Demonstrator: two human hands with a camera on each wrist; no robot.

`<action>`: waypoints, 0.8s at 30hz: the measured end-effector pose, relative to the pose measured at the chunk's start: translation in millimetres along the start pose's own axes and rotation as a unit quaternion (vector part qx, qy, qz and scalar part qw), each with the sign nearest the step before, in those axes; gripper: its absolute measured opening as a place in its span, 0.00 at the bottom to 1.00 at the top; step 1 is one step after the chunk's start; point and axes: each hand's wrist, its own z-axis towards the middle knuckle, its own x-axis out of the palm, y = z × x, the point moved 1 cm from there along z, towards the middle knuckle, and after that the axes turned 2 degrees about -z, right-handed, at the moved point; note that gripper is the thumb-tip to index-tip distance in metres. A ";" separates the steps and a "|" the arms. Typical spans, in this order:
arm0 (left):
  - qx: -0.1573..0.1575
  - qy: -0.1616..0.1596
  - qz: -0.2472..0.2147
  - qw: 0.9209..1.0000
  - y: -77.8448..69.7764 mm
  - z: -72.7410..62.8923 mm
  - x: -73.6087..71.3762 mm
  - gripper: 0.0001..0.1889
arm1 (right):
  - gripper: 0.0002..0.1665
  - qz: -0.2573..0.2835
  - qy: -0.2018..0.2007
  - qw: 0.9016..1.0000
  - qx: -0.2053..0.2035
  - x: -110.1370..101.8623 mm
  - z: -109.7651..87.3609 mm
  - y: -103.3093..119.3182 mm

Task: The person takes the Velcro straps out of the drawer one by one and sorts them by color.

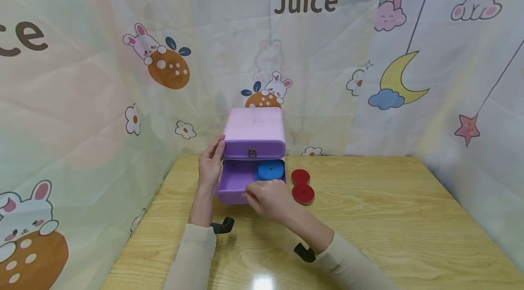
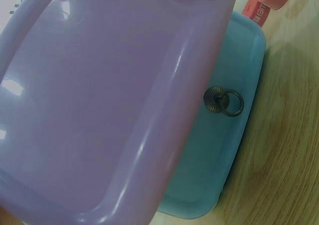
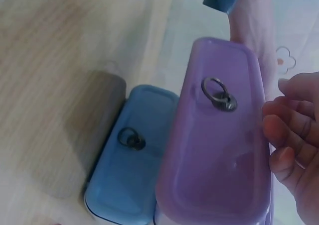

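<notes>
A small pink and purple drawer cabinet (image 1: 254, 124) stands on the table, its upper drawer closed and the purple drawer (image 1: 237, 176) below it pulled out. Blue tape rolls (image 1: 271, 170) lie in that drawer, toward its right side. My left hand (image 1: 210, 167) rests against the cabinet's left side, fingers fairly straight along it; the left wrist view hardly shows this hand. At the front of the drawer, my right hand (image 1: 270, 199) has curled fingers on the rim, seen too in the right wrist view. A closed blue drawer (image 3: 132, 155) with a ring pull sits beneath.
Two red rolls (image 1: 303, 194) lie on the wooden table (image 1: 368, 217) just right of the cabinet, one behind the other. A patterned cloth (image 1: 327, 76) hangs behind and at both sides. Dark wrist mounts (image 1: 223, 225) stick out from the forearms.
</notes>
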 end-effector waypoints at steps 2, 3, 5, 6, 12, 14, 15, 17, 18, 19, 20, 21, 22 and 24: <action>0.002 0.000 -0.002 1.000 0.0 0.5 0.3 0.24 | 0.06 -0.001 0.002 1.000 0.009 -3.1 1.8 -2.8; 0.003 0.000 -0.003 1.000 -0.1 0.6 0.4 0.24 | 0.06 -0.003 0.005 1.000 0.014 -4.3 2.6 -4.1; 0.003 0.001 -0.007 1.000 -0.1 0.8 0.5 0.24 | 0.06 -0.008 0.010 1.000 0.022 -6.7 4.1 -6.2; 0.003 0.001 -0.009 1.000 -0.1 0.7 0.5 0.23 | 0.06 -0.009 0.012 1.000 0.026 -7.8 4.6 -7.1; -0.006 0.001 -0.004 1.000 -0.4 0.1 0.1 0.24 | 0.09 -0.037 0.028 0.996 0.071 -12.0 7.0 -13.8; -0.007 0.001 -0.002 1.000 -0.6 0.2 0.2 0.24 | 0.11 -0.051 0.043 0.993 0.099 -12.1 6.9 -17.8; -0.006 0.000 -0.002 1.000 -0.6 0.4 0.2 0.24 | 0.13 -0.055 0.051 0.991 0.113 -11.8 6.7 -20.2; -0.008 0.000 -0.001 1.000 -0.7 0.7 0.3 0.24 | 0.16 -0.051 0.068 0.987 0.139 -11.2 6.5 -24.7; -0.008 0.000 -0.003 1.000 -0.6 0.9 0.3 0.24 | 0.18 -0.050 0.074 0.985 0.147 -10.6 6.3 -27.0; -0.009 0.000 -0.004 1.000 -0.7 0.9 0.5 0.24 | 0.19 -0.046 0.079 0.984 0.151 -10.1 6.1 -29.1; -0.009 0.000 -0.003 1.000 -0.7 0.9 0.4 0.24 | 0.20 -0.041 0.082 0.984 0.155 -9.6 6.0 -30.9; -0.010 0.000 -0.002 1.000 -0.7 0.9 0.3 0.24 | 0.21 -0.037 0.085 0.983 0.157 -9.5 5.9 -32.2; -0.011 0.000 -0.002 1.000 -0.6 0.8 0.2 0.24 | 0.22 -0.032 0.088 0.983 0.159 -9.3 5.9 -33.3; -0.012 0.000 -0.002 1.000 -0.4 0.3 -0.2 0.24 | 0.24 -0.029 0.092 0.982 0.160 -8.4 5.8 -35.3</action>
